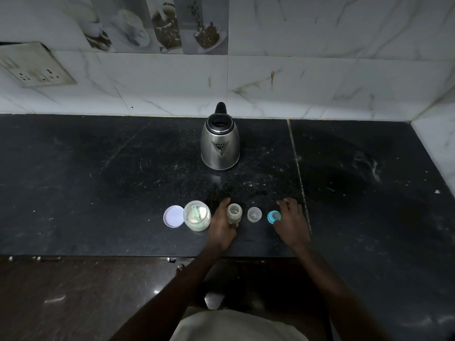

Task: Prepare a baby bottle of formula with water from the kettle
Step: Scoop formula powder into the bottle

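A steel kettle [219,141] with a black handle stands at the back of the dark counter, its lid open. Near the front edge, my left hand [221,226] wraps around an open, clear baby bottle [234,213] that stands upright. Right of the bottle sits a small clear cap [254,214]. My right hand [291,221] rests on the counter with its fingers against the blue teat ring [273,216]; whether it grips the ring is unclear. Left of the bottle stands an open jar of formula powder [197,215] with a green scoop inside, and its white lid [173,216] lies beside it.
The black stone counter [98,180] meets a marble-tiled wall behind and a tiled side wall at the right. A wall socket plate [34,67] hangs at the upper left. The counter's front edge runs just below my hands.
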{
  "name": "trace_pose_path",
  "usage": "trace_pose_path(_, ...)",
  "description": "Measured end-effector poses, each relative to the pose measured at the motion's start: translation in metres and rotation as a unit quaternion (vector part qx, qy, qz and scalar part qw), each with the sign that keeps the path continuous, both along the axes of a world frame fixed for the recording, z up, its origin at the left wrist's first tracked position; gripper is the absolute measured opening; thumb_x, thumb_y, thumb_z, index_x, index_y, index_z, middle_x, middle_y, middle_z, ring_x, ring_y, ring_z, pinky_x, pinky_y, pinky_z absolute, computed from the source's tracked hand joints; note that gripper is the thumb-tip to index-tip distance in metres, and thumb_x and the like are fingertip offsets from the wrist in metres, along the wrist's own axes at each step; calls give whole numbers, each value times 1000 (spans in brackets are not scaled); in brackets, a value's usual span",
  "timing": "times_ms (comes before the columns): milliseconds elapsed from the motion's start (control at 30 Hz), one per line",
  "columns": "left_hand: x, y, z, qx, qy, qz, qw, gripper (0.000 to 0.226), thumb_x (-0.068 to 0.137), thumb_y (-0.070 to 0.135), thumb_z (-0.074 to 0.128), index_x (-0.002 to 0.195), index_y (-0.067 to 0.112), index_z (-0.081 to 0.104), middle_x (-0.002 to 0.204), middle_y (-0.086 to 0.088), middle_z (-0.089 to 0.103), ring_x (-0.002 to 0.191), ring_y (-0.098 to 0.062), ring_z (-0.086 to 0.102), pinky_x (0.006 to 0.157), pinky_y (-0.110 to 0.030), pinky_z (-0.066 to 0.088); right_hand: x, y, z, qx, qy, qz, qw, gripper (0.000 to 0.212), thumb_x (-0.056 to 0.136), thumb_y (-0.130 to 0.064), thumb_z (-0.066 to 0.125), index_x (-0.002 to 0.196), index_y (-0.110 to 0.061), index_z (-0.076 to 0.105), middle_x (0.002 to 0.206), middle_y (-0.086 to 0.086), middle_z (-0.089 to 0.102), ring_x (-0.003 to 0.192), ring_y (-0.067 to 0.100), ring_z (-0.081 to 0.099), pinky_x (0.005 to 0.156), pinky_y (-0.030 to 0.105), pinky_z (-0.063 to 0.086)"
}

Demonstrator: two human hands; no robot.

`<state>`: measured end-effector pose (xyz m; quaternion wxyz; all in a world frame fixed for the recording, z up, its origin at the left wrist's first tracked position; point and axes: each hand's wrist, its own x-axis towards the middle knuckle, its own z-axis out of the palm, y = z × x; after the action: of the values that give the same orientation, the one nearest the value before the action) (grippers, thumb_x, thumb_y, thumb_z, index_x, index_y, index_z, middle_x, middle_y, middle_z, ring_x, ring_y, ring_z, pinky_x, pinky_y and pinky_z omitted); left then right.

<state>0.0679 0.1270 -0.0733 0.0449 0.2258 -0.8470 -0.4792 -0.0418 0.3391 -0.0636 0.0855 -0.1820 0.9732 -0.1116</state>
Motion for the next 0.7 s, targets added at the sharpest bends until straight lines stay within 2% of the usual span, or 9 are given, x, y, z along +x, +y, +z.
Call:
trace_pose_path(100,13,8,14,-22,45,-16,999,97,68,-20,58,159,3,32,164,-11,40,153,-29,38,124,-17,21,1,-7,12,-14,39,-24,999,62,73,-9,82,133,-7,65,140,14,52,121,35,57,95,43,53)
trace_pose_path(233,39,5,37,-66,136,-47,987,114,58,-26,52,163,7,26,172,-4,27,161,-21,20,130,-34,21,3,-19,27,-77,58,-34,995,55,75,-1,74,129,-6,67,139,14,53,122,33,56,100,41,52)
trace_pose_path(367,56,-18,52,-116,169,-10,979,104,63,-25,56,160,0,29,170,-10,31,161,-29,20,128,-45,27,5,-35,36,-124,64,-12,990,48,79,3,69,126,-5,68,138,11,53,122,30,55,98,40,55)
trace_pose_path(500,74,-44,44,-167,167,-12,972,87,74,-12,66,155,-6,34,169,-16,30,160,-36,20,126,-56,29,11,-51,44,-153,81,17,985,44,80,5,68,124,-4,69,135,10,56,117,27,57,93,38,58)
trace_pose_path(567,82,-56,36,-184,150,-9,971,84,82,2,73,155,-6,34,170,-17,29,161,-35,19,125,-59,29,14,-60,46,-167,82,33,982,42,81,5,69,122,-4,70,132,9,58,115,26,58,92,38,58)
trace_pose_path(633,87,-66,29,-191,118,0,975,86,89,22,74,159,-3,30,171,-16,25,162,-31,17,127,-53,28,18,-69,48,-179,80,46,979,41,81,5,69,121,-5,71,130,8,59,114,25,59,92,37,58)
trace_pose_path(700,89,-74,23,-181,88,3,980,93,91,38,72,162,0,24,174,-14,19,162,-26,15,130,-39,24,22,-79,49,-193,81,65,976,40,80,6,69,119,-5,71,127,8,61,113,26,61,94,37,57)
